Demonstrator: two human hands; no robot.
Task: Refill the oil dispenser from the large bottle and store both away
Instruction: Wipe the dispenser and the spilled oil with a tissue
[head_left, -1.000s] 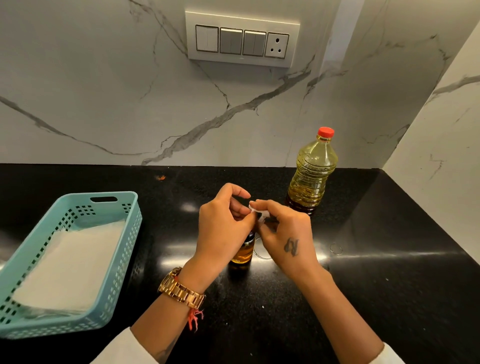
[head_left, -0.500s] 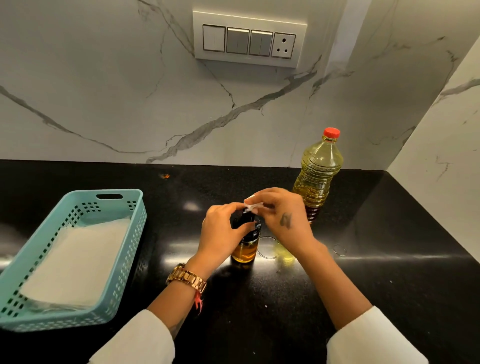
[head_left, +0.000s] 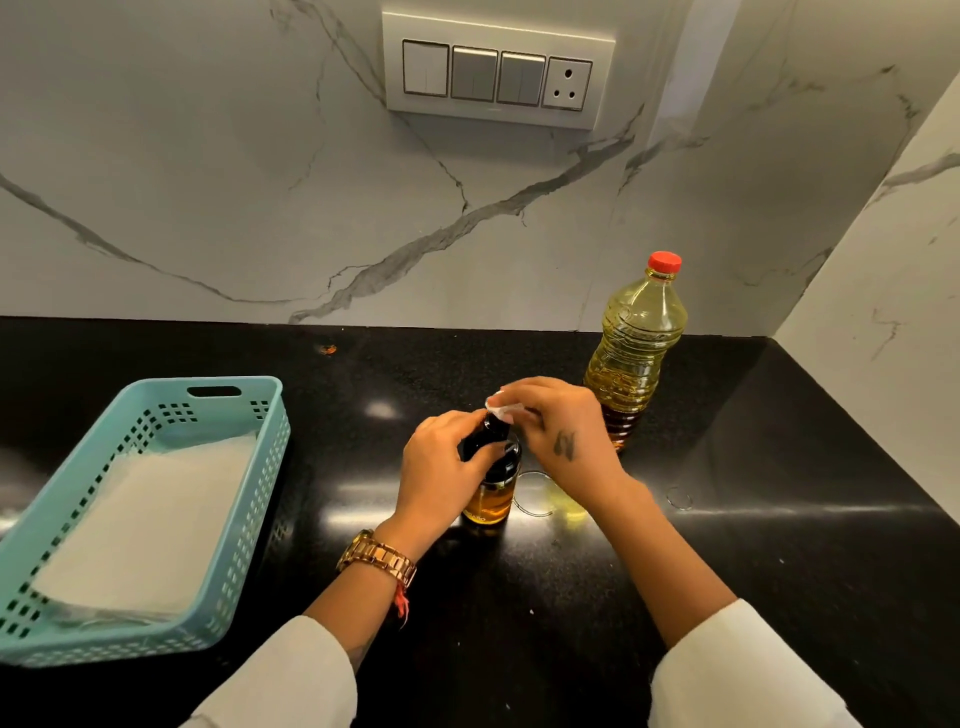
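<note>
Mid-worktop, the oil dispenser stands upright: small, probably glass, likely slick with oil, so it wants a firm hold low on the body or around the dark top. The left hand grips that black top, fingers curled round it. The right hand pinches a small white scrap just above the cap. The large bottle, red-capped, heavy and nearly full, waits toward the back right corner; take it by the ribbed waist.

Teal perforated basket, black counter, grey-veined white marble wall, red-capped yellow bottle.
</note>
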